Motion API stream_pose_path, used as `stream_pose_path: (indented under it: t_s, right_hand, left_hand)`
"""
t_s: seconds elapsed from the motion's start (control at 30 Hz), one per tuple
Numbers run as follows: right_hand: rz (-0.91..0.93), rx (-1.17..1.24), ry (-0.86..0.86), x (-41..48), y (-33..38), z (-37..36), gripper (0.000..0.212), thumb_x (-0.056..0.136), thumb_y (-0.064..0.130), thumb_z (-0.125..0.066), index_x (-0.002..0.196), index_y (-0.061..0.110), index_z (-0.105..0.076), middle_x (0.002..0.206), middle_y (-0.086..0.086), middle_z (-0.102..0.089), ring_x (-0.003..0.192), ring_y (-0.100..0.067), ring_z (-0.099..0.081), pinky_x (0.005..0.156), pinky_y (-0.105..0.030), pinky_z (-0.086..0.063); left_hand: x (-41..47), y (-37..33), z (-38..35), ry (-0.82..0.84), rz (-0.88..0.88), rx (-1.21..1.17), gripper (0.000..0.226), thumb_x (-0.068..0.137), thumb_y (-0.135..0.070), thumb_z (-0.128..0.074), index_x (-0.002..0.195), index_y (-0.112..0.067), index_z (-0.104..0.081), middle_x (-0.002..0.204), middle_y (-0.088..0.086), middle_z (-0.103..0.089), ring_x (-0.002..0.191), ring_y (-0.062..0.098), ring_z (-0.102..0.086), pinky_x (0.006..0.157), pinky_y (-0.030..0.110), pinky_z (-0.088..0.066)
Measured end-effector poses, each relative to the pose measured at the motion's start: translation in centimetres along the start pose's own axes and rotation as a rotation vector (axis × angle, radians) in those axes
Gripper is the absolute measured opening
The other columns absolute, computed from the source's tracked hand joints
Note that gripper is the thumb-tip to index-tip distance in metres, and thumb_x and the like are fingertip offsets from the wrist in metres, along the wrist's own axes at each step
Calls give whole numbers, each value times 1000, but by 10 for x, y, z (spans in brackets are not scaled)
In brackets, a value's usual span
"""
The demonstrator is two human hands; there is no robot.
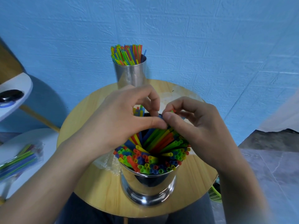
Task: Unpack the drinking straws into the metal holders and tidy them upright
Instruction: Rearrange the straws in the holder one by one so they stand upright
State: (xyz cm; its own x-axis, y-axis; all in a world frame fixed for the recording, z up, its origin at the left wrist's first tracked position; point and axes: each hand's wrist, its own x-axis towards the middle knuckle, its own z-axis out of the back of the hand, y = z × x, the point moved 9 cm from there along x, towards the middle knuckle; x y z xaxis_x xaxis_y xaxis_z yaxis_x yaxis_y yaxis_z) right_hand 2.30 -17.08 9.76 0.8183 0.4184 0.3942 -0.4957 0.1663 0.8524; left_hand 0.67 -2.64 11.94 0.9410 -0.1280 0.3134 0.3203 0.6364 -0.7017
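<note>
Straws (153,160) lean fanned in the near metal holder (148,186), at the near edge of the counter (100,188). Your left hand (123,115) and right hand (199,126) meet above it, each grip curled and pinching straw tips. Far holder (131,73), far edge: bundle upright.

Bright, even indoor light; soft shadow on the blue wall (210,46) at left. Glare streaks the near metal holder (148,183). Edges bend and blur.

Open tabletop (197,175) right of near holder (148,183)
</note>
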Motion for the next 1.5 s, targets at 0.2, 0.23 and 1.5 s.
stream_pose_path:
  t_s: [0.2,0.23,1.5]
  right_hand:
    - [51,5,-143,-3,6,16,7,95,22,-71,88,22,-71,87,9,-71,89,-10,-68,84,-20,-48]
    - [57,0,-147,-3,8,17,7,95,22,-71,88,22,-71,87,9,-71,91,-11,-68,85,-22,-49]
    - [-13,354,-247,-6,-7,26,20,84,21,-80,103,18,-77,80,4,-75,79,-11,-70,73,-22,-51]
  left_hand:
    - [1,8,7,23,-8,-24,28,66,-53,-81,88,-40,-69,94,-22,-71,103,4,-62,97,30,-44]
    - [1,7,8,21,-10,-17,30,67,-56,-82,90,-42,-70,98,-24,-69,107,1,-60,96,24,-43]
    - [-2,60,48,-417,279,-913,15,81,-31,-66,80,-22,-77,80,-8,-73,71,4,-70,67,15,-56]
